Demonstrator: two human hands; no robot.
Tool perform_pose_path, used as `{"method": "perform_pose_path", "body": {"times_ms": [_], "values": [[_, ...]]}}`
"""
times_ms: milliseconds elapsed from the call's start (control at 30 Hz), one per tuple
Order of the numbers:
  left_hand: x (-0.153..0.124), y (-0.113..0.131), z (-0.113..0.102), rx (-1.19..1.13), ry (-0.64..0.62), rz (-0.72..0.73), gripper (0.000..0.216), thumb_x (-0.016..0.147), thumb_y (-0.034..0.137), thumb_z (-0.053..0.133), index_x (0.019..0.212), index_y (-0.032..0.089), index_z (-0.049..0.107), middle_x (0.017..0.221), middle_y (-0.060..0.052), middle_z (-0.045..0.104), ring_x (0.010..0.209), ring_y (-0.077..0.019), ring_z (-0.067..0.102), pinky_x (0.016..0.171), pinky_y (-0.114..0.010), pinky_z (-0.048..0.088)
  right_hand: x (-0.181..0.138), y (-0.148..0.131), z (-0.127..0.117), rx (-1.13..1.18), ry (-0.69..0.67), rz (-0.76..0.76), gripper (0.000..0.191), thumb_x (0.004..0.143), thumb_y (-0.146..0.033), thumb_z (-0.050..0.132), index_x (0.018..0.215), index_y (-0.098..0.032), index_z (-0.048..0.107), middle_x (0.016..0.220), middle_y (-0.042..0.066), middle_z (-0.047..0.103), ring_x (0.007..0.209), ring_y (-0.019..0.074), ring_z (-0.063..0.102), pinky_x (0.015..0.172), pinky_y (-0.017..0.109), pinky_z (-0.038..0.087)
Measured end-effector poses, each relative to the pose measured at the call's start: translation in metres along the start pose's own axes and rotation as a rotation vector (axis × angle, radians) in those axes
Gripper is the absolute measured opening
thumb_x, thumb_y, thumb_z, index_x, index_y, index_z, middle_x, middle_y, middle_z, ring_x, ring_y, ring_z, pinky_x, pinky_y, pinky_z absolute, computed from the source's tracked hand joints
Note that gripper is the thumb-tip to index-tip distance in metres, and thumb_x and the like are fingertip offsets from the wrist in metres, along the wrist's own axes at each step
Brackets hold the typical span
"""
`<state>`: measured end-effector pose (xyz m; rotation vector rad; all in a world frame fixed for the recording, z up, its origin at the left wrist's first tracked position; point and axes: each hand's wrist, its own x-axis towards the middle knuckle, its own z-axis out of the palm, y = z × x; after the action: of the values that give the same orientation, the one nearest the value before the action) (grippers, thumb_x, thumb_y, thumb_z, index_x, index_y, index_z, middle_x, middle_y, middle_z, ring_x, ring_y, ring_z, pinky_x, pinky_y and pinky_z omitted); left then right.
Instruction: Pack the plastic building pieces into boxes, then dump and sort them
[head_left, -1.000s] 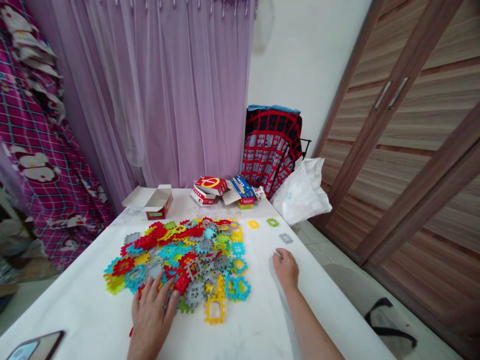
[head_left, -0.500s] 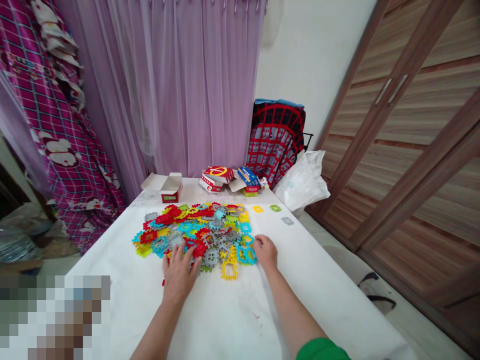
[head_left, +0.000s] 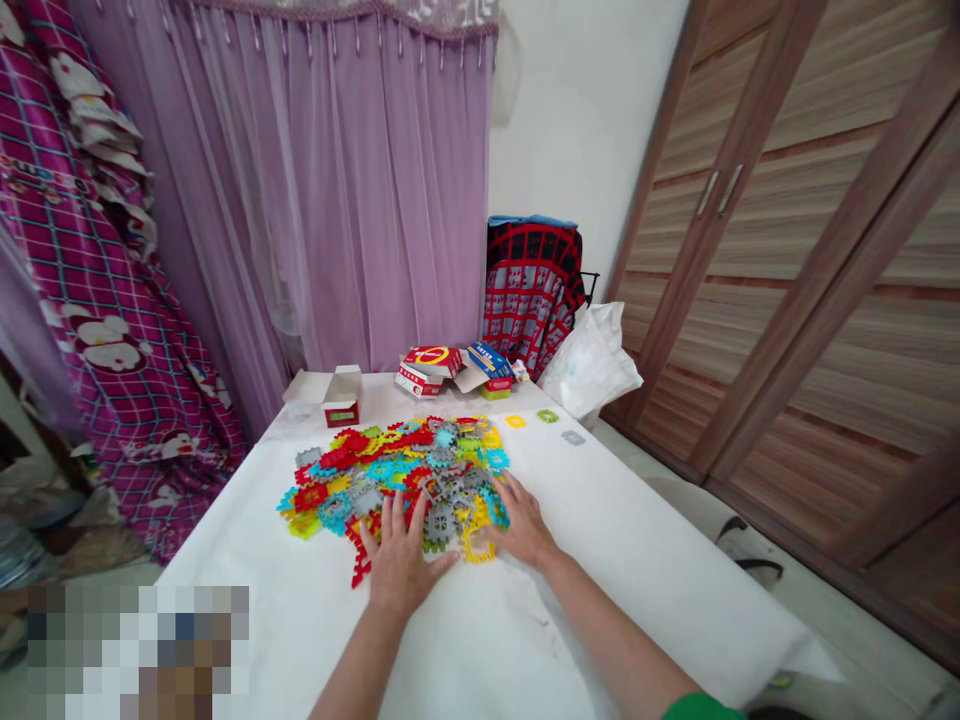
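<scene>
A wide pile of flat plastic interlocking pieces [head_left: 382,470] in red, yellow, blue, grey and green spreads over the white-covered table [head_left: 465,650]. My left hand [head_left: 399,568] lies spread at the near edge of the pile, its fingertips on red and grey pieces. Beside that hand a red piece [head_left: 358,570] sticks out toward me. My right hand [head_left: 525,525] is open at the pile's right side, fingers over blue pieces and thumb by a yellow square piece [head_left: 480,546]. Neither hand grips anything that I can see.
Apart from the pile, a yellow piece [head_left: 515,422], a green piece [head_left: 547,416] and a grey piece [head_left: 573,438] lie at the right. Behind stand an open box [head_left: 343,412], a red box [head_left: 429,362] and a blue box [head_left: 489,360]. A white bag [head_left: 600,360] leans by the table edge.
My right hand has gone from a curled shape to spread fingers and moved nearer my left hand. The left hand has shifted right along the near edge. The camera view has tilted slightly.
</scene>
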<state>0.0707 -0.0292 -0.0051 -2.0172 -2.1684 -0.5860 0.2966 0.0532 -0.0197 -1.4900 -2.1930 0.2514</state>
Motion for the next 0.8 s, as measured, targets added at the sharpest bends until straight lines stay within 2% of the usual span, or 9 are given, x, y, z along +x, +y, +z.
{"method": "perform_pose_path", "body": {"times_ms": [67, 133, 267, 500, 633, 733, 800], "values": [[0.006, 0.002, 0.003, 0.005, -0.022, -0.021, 0.087, 0.074, 0.061, 0.064, 0.149, 0.027, 0.035, 0.158, -0.019, 0.031, 0.145, -0.0423, 0.027, 0.109, -0.077, 0.007, 0.003, -0.009, 0.0, -0.051, -0.112, -0.042, 0.093, 0.073, -0.059, 0.067, 0.152, -0.023, 0.035, 0.162, 0.015, 0.023, 0.148, 0.0336, 0.022, 0.116, 0.052, 0.022], [0.014, 0.002, 0.007, 0.012, -0.042, -0.033, 0.086, 0.075, 0.061, 0.063, 0.149, 0.028, 0.034, 0.158, -0.018, 0.032, 0.145, -0.0419, 0.028, 0.109, -0.077, 0.005, 0.012, -0.017, 0.001, -0.073, -0.133, -0.016, 0.095, 0.073, -0.06, 0.067, 0.153, -0.023, 0.032, 0.162, 0.016, 0.022, 0.148, 0.0336, 0.02, 0.116, 0.053, 0.019], [0.033, 0.003, 0.013, 0.03, -0.058, -0.044, 0.083, 0.078, 0.058, 0.06, 0.15, 0.026, 0.034, 0.157, -0.017, 0.035, 0.146, -0.0412, 0.027, 0.11, -0.075, 0.003, 0.04, -0.022, 0.008, -0.074, -0.077, 0.017, 0.086, 0.079, -0.056, 0.063, 0.153, -0.024, 0.033, 0.159, 0.016, 0.031, 0.146, 0.0318, 0.027, 0.115, 0.053, 0.02], [0.064, 0.006, 0.028, 0.053, -0.025, -0.052, 0.078, 0.083, 0.056, 0.054, 0.151, 0.024, 0.032, 0.155, -0.018, 0.038, 0.144, -0.04, 0.03, 0.111, -0.075, 0.007, 0.075, -0.014, 0.021, -0.038, 0.035, 0.006, 0.078, 0.079, -0.052, 0.067, 0.146, -0.022, 0.044, 0.151, 0.017, 0.043, 0.139, 0.0326, 0.039, 0.111, 0.051, 0.029], [0.065, 0.003, 0.035, 0.066, 0.032, -0.032, 0.073, 0.086, 0.057, 0.05, 0.149, 0.023, 0.036, 0.157, -0.018, 0.034, 0.145, -0.0376, 0.029, 0.113, -0.071, 0.01, 0.079, -0.007, 0.029, 0.058, 0.163, -0.029, 0.066, 0.081, -0.049, 0.065, 0.138, -0.02, 0.053, 0.145, 0.016, 0.051, 0.133, 0.031, 0.046, 0.11, 0.051, 0.032], [0.061, -0.001, 0.036, 0.076, 0.077, -0.005, 0.071, 0.086, 0.058, 0.05, 0.147, 0.022, 0.04, 0.157, -0.018, 0.034, 0.146, -0.0359, 0.029, 0.115, -0.067, 0.013, 0.08, 0.006, 0.036, 0.284, 0.321, -0.037, 0.046, 0.089, -0.045, 0.052, 0.126, -0.02, 0.064, 0.132, 0.014, 0.063, 0.124, 0.0264, 0.055, 0.107, 0.046, 0.038], [0.059, -0.003, 0.036, 0.082, 0.094, 0.017, 0.069, 0.086, 0.058, 0.052, 0.145, 0.023, 0.043, 0.155, -0.018, 0.039, 0.144, -0.0341, 0.032, 0.117, -0.063, 0.015, 0.082, 0.017, 0.04, 0.474, 0.392, 0.05, 0.044, 0.093, -0.044, 0.042, 0.117, -0.017, 0.068, 0.12, 0.013, 0.069, 0.114, 0.0241, 0.062, 0.102, 0.041, 0.045]]}}
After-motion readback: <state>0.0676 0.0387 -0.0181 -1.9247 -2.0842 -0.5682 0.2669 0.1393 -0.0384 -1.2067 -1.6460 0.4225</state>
